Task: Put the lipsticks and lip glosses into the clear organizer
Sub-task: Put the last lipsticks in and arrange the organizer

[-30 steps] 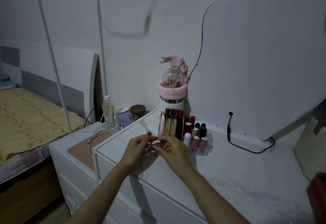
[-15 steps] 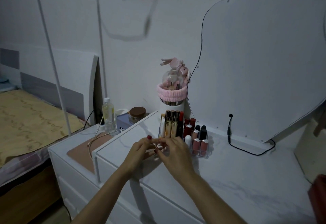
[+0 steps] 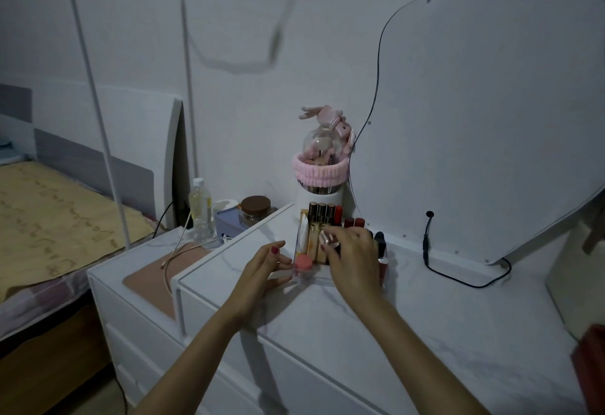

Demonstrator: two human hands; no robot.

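My right hand (image 3: 355, 259) hovers over the clear organizer (image 3: 322, 279), fingers curled down, pinching a small lipstick (image 3: 326, 238) whose rose-gold end shows just above my fingertips. My left hand (image 3: 266, 267) rests beside the organizer's near-left corner, fingers relaxed and lightly touching its wall, holding nothing

The organizer sits on the white dresser (image 3: 409, 326), straight ahead of my grip. Behind my right fingers stand the gold tubes (image 3: 316, 229), upright in the back row; red tubes (image 3: 355, 222) rise just beyond my knuckles, and a dark-capped one (image 3: 379, 241) stands just to the right of my hand. Below and left of my grip, a round pink cap (image 3: 303, 262) sits in the front-left compartment. My hand hides the compartments under it, so I cannot tell which of them are free

To do this step well, I judge I should keep the lipstick upright and lower it straight down into an open slot, rather than at a slant, so it does not knock the tall tubes behind. My left hand can press the organizer's wall to keep the light plastic from sliding. I should let go only once the base is seated, then lift my fingers straight up, clear of the neighbouring caps

Left of my left hand, lower and apart, a bottle (image 3: 199, 210) and a brown-lidded jar (image 3: 254, 211) stand on a side cabinet
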